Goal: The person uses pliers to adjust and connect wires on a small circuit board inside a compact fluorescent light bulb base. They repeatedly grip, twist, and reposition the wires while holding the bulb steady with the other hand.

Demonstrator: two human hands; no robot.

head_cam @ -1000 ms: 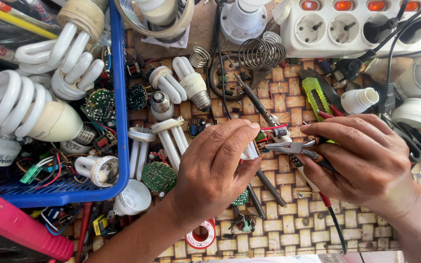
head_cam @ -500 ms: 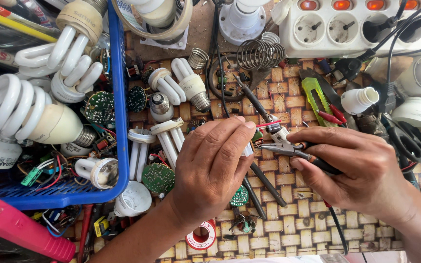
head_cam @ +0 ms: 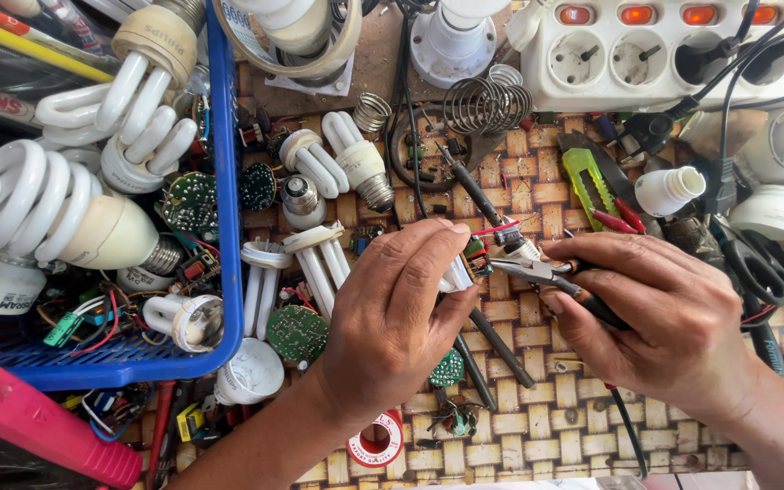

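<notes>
Item — a small white lamp part (head_cam: 457, 272) is being pinched in the closed grip of the left hand (head_cam: 392, 318) above the woven tabletop (head_cam: 546, 436), while needle-nose pliers (head_cam: 537, 269), clasped by the right hand (head_cam: 664, 318), are being brought to its wired end — steady, fine tip placement is judged necessary.

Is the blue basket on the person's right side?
No, the blue basket lies beside the left hand, opposite the right hand.

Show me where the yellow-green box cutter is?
In the head view, the yellow-green box cutter lies on the woven mat, upper right of centre, just below the white power strip and above the right hand.
</notes>
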